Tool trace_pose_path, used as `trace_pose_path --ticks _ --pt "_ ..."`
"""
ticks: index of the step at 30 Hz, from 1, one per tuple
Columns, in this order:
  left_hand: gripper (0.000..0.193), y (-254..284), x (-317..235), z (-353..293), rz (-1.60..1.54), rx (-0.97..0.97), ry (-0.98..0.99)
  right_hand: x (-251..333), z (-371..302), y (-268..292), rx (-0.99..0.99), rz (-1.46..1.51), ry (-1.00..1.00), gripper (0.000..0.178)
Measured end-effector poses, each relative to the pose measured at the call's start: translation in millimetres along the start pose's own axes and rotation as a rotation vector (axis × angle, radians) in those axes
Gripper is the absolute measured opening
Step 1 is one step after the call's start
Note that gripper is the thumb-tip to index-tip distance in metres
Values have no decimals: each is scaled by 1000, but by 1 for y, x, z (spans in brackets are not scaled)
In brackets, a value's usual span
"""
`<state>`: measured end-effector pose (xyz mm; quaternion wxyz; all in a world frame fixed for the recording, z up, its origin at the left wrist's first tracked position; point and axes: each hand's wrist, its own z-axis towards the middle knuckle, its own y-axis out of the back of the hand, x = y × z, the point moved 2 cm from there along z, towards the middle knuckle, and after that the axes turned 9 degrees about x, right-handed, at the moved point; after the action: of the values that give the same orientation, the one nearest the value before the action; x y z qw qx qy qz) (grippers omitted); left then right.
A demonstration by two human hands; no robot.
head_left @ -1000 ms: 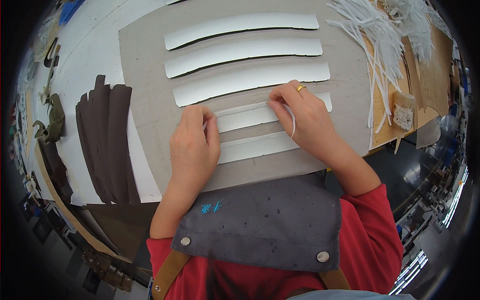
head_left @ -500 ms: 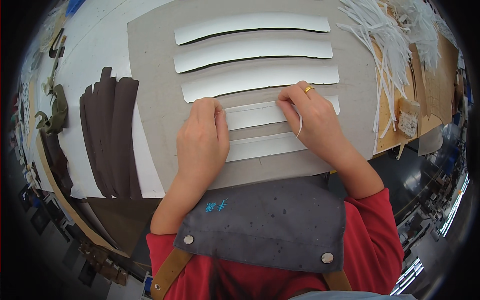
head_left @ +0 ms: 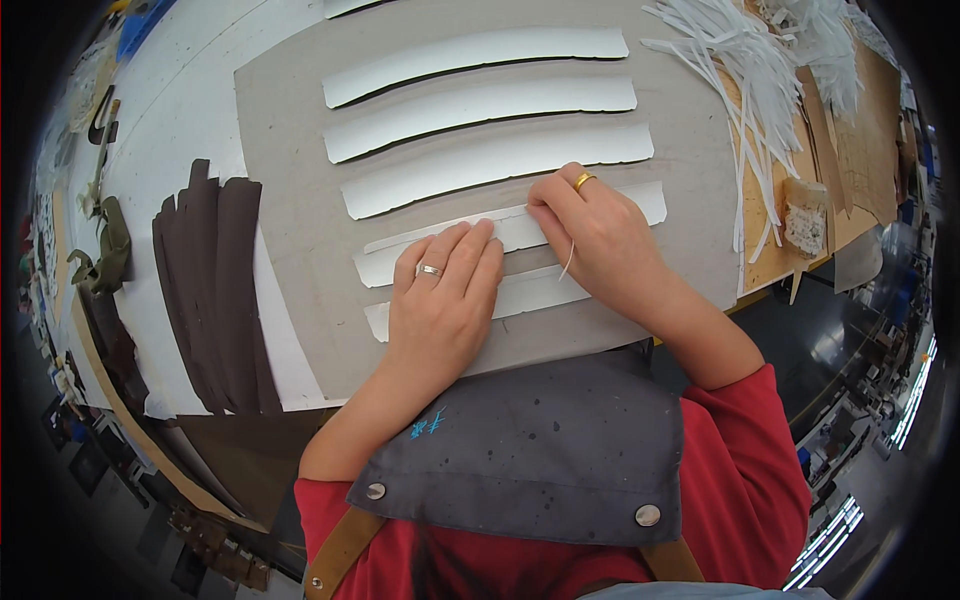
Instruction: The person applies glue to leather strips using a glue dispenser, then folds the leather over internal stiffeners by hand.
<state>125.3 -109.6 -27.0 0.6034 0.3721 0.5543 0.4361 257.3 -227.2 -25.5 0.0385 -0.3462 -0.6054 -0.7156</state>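
Note:
Fingers outstretched, my left hand [head_left: 448, 290] lies flat on a curved white panel [head_left: 378, 270], pressing near its upper edge. A narrow white strip [head_left: 405, 238] runs along that edge and passes under the fingertips. Farther right, my right hand [head_left: 605, 245] pinches this strip between thumb and forefinger just over the panel, and its loose tail [head_left: 568, 262] hangs below the thumb. Another white panel [head_left: 540, 292] lies nearer to me, partly covered by both hands. Beyond them, several similar curved white panels [head_left: 495, 172] are laid out in a row, their near edges dark.
A grey mat [head_left: 290, 200] lies under the panels on a white table. Left of it is a stack of dark brown strips [head_left: 215, 300]. At the right, a heap of thin white strips [head_left: 725, 50] spills beside a small block [head_left: 804, 222] on brown board.
My left hand has let go of its pinch at the strip's left end and now lies flat farther right along it. My right hand keeps its pinch. The whole view has shifted slightly.

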Motion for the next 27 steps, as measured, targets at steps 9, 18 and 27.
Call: trace_pose_path --ticks 9,18,27 --pt "30 1 3 -3 -112 14 -4 -24 -24 31 3 188 -97 11" --pt "27 2 3 -5 -116 11 -1 -46 -41 46 -9 230 -336 6" --pt "26 2 2 -5 -123 24 23 -44 -40 43 -36 218 -297 4"
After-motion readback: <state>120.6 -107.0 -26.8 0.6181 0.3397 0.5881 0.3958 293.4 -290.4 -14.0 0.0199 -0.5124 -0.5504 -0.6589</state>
